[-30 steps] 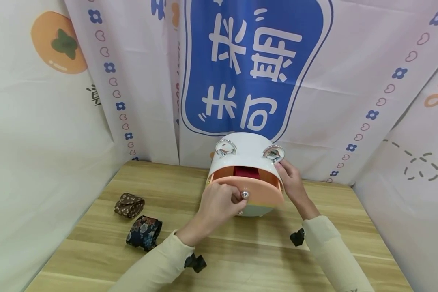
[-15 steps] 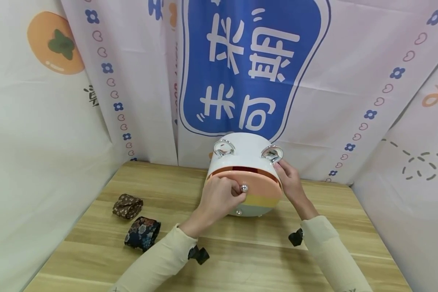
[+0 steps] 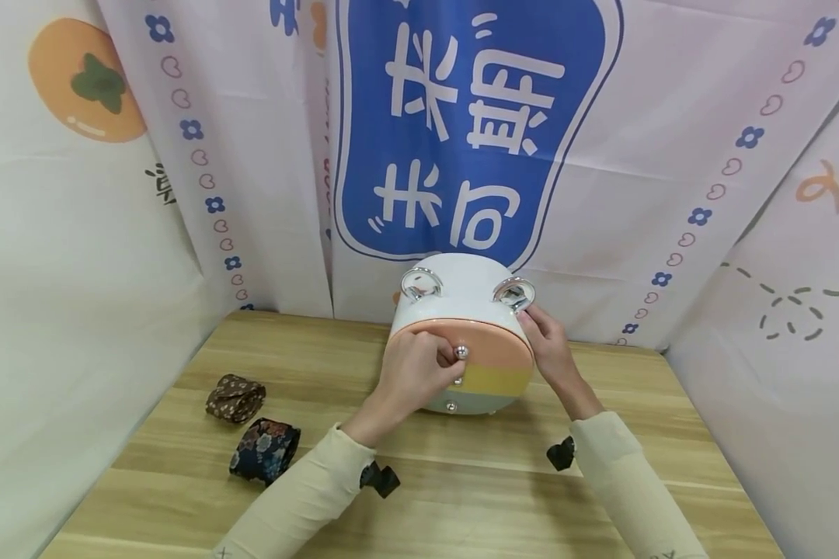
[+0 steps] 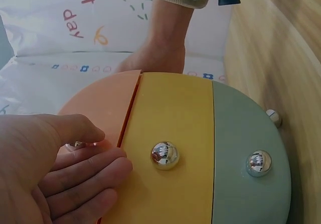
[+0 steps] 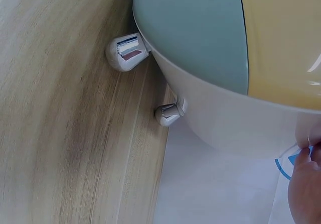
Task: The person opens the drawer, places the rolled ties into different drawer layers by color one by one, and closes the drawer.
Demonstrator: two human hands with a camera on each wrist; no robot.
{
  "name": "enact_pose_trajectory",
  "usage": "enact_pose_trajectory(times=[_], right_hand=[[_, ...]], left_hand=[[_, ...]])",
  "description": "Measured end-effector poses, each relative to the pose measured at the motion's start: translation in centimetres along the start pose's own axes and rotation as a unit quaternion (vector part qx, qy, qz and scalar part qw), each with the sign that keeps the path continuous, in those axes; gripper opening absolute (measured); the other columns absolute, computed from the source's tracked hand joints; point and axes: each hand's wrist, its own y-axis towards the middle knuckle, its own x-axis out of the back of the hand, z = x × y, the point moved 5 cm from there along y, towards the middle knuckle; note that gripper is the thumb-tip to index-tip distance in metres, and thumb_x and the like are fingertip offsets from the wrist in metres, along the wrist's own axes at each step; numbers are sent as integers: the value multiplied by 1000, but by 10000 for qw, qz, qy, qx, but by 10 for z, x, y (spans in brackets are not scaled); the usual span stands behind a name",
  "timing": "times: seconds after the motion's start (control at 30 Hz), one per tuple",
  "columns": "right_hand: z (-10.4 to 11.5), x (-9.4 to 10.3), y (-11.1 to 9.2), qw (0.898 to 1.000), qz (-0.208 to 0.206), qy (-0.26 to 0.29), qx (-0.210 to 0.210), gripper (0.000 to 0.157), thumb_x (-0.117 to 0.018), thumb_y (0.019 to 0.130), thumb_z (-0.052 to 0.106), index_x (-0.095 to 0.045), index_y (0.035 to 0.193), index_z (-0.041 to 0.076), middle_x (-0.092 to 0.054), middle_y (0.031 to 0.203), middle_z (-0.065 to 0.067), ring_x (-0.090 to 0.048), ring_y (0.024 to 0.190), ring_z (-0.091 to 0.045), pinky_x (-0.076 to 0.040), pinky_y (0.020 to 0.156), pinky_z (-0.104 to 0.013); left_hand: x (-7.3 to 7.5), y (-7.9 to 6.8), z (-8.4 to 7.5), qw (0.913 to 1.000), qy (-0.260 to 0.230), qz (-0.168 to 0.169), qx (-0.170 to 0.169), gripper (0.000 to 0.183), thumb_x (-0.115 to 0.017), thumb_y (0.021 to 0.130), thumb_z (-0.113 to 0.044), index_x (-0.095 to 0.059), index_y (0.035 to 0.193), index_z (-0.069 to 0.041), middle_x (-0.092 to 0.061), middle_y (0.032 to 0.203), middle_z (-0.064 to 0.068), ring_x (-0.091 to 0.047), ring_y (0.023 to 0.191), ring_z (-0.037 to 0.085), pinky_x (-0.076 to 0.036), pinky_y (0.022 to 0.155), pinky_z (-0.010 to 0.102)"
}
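A small rounded drawer cabinet (image 3: 454, 291) with a white shell and chrome ring ears stands on the table. Its front has an orange drawer (image 3: 492, 341), a yellow drawer (image 3: 496, 380) and a green drawer (image 3: 485, 403), each with a shiny round knob. My left hand (image 3: 416, 369) pinches the orange drawer's knob (image 3: 462, 352) between thumb and index finger; in the left wrist view that hand mostly covers the knob. My right hand (image 3: 554, 353) touches the white side just below the right ear (image 3: 514, 293). In the right wrist view, fingertips (image 5: 304, 157) press against the shell.
Left of the cabinet, a rolled brown patterned necktie (image 3: 235, 398) and a rolled dark floral necktie (image 3: 266, 450) lie on the wooden table (image 3: 482, 489). A printed cloth (image 3: 601, 233) hangs close behind the cabinet. Chrome feet (image 5: 128, 52) lift the cabinet off the tabletop.
My left hand has pushed the orange drawer inward until its front is nearly flush; the red thing inside is now hidden. My right hand has stayed at the cabinet's side.
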Motion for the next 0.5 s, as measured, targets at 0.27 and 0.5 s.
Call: enact_pose_trajectory(times=[0.27,0.5], right_hand=[[0,-1,0,10000,56,40,-49,43,-52,111,25,-59,147,2,-65,138,-19,-64,111,0,-53,93,-14],[-1,0,-1,9999,47,87,-85,45,-50,111,23,-55,151,2,-62,145,-25,-62,115,3,-51,96,-12]], left_hand=[[-3,3,1,9999,76,84,116,25,-84,83,-28,-74,59,-26,-71,60,-17,-64,60,-2,-48,63,22],[-4,6,3,9999,5,147,-6,23,-84,82,-28,-75,60,-26,-71,61,-17,-64,61,-3,-52,69,24]])
